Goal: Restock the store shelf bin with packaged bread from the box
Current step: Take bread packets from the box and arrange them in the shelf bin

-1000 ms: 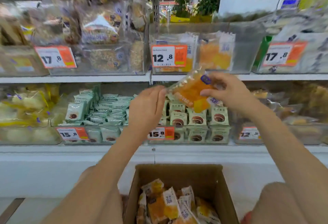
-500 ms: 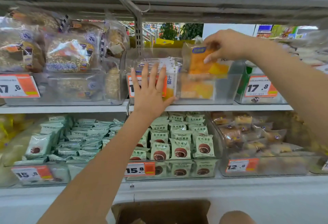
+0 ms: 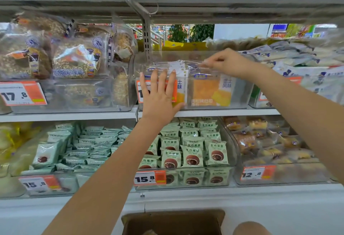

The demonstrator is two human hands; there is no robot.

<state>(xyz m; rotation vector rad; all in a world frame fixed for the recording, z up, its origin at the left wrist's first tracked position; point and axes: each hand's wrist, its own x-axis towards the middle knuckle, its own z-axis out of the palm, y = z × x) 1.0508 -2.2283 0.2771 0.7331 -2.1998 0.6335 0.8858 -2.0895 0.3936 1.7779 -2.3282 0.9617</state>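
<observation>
A clear plastic shelf bin (image 3: 240, 93) sits on the upper shelf, with several orange bread packs standing upright inside. The nearest orange bread pack (image 3: 210, 91) stands against the bin's front wall. My right hand (image 3: 226, 63) reaches over the bin's rim and pinches the clear top edge of that pack. My left hand (image 3: 161, 93) lies flat, fingers spread, against the bin's front over its orange price tag (image 3: 175, 87). The cardboard box (image 3: 173, 221) shows at the bottom edge, its contents mostly out of view.
Bins of seeded bread (image 3: 74, 58) stand to the left, white packs (image 3: 301, 61) to the right. The lower shelf holds green cake packs (image 3: 191, 151) and small buns (image 3: 264, 141). A metal shelf bracket (image 3: 146, 35) hangs just above the bin's left corner.
My right hand has lowered the orange pack down into the bin, where it now stands upright. My left hand has moved up to press flat on the bin's front.
</observation>
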